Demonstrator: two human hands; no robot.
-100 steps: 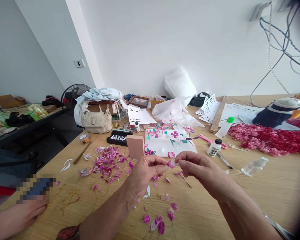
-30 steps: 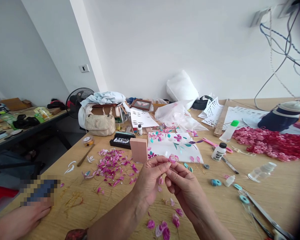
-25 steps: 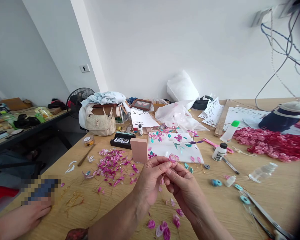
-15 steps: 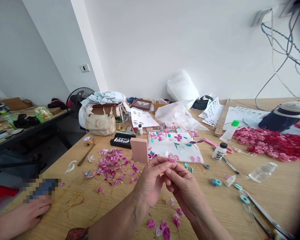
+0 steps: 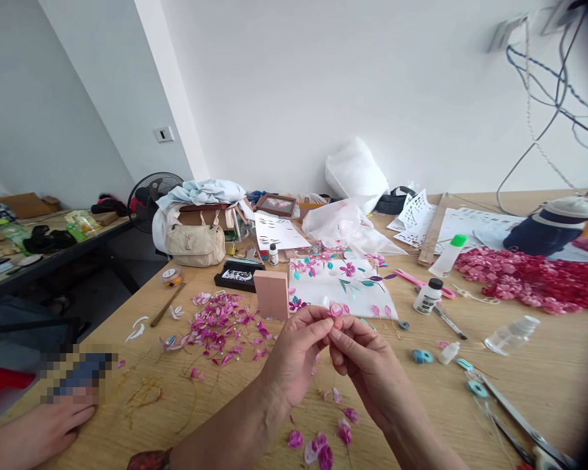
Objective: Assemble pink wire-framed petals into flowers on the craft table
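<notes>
Both of my hands meet above the wooden table (image 5: 529,391), pinching one small pink petal piece (image 5: 336,309) between their fingertips. My left hand (image 5: 294,356) grips it from the left with thumb and forefinger. My right hand (image 5: 367,365) pinches it from below and the right. Behind the petal lies a white sheet (image 5: 343,287) with pink flowers and teal leaves stuck on it. A few loose pink petals (image 5: 318,444) lie on the table under my wrists.
A heap of pink petals (image 5: 220,323) and a pink block (image 5: 271,295) lie left of my hands. Glue bottles (image 5: 426,295), teal spools (image 5: 421,356), tweezers (image 5: 519,424) and a red petal pile (image 5: 534,277) sit to the right. Another person's hand (image 5: 44,424) rests at the lower left.
Since 3.3 s ago my right hand has come in close under my left; over the last second both hands stay together on the petal, shifting only slightly.
</notes>
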